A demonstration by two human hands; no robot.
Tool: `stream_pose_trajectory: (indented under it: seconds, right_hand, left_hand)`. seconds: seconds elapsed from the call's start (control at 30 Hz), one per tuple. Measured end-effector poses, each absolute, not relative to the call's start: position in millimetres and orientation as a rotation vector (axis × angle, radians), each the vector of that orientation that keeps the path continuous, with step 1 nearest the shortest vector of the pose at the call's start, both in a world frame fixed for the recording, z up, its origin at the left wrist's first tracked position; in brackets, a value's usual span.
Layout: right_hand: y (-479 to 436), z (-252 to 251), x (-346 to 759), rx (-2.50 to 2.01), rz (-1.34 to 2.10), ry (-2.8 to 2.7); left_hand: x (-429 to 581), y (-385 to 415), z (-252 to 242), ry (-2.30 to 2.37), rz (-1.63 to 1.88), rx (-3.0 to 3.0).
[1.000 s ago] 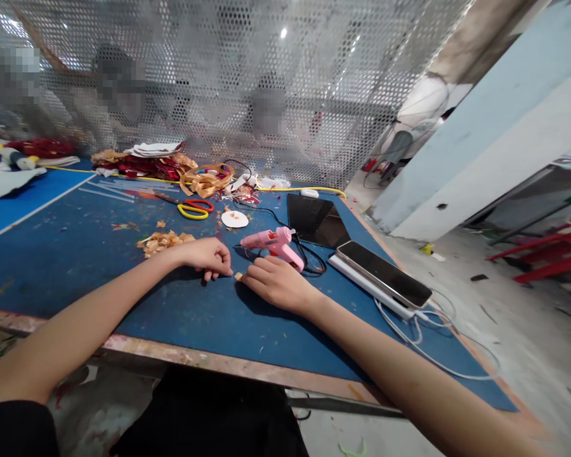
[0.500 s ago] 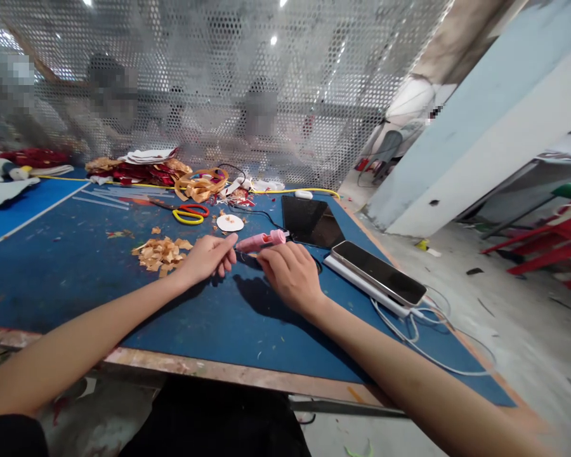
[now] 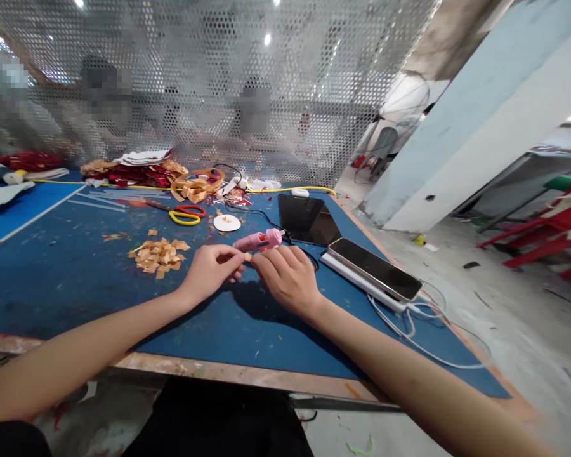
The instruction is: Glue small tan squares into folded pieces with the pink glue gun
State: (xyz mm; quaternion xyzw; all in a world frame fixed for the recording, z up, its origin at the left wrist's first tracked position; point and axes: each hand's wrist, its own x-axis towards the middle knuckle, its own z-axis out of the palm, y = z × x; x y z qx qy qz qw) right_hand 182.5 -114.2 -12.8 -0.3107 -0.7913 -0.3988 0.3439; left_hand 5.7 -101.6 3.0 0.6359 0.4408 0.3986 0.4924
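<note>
While the left hand point(image 3: 209, 270) is pinching one side of a tan scrap point(image 3: 247, 256), the right hand point(image 3: 288, 276) is gripping the other, so the piece is sitting between both sets of fingertips, near the pink glue gun point(image 3: 255, 242). Work on this piece is apparently unfinished, as neither hand is lying free. Much is seemingly remaining: a loose pile point(image 3: 158, 256) of similar scraps is lying on the bench point(image 3: 76, 266), beyond the left wrist. A white disc point(image 3: 227, 223) is carrying only a few bits; whether they are sticking, one cannot tell. Scissors point(image 3: 187, 214) are resting farther back, unheld.
</note>
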Motion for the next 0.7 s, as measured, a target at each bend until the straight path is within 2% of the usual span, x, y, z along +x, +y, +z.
stream_pose_trajectory:
  seconds: [0.17,0.33,0.43,0.57,0.7]
  right_hand:
    - [-115.6,-13.6,181.9,-0.793,-0.983,-2.062]
    - [-119.7,-16.9,183.9,-0.906,-0.333,-1.895]
    - [-118.1,-18.9,187.4,-0.925,-0.062,-1.790]
    - [-110.3,-22.3,192.4,-0.891,0.180,-1.827]
    - [-106.0,-23.9,195.4,-0.768,0.218,-1.909]
  left_hand:
    - [5.8,-101.5,3.8,1.053,0.999,1.548]
    - [3.4,-97.8,2.6,1.020,0.993,1.545]
    - [2.8,-95.2,2.9,0.977,0.974,1.536]
    - [3.1,-94.0,5.5,0.906,0.922,1.538]
    - [2.5,-94.0,7.0,0.863,0.866,1.545]
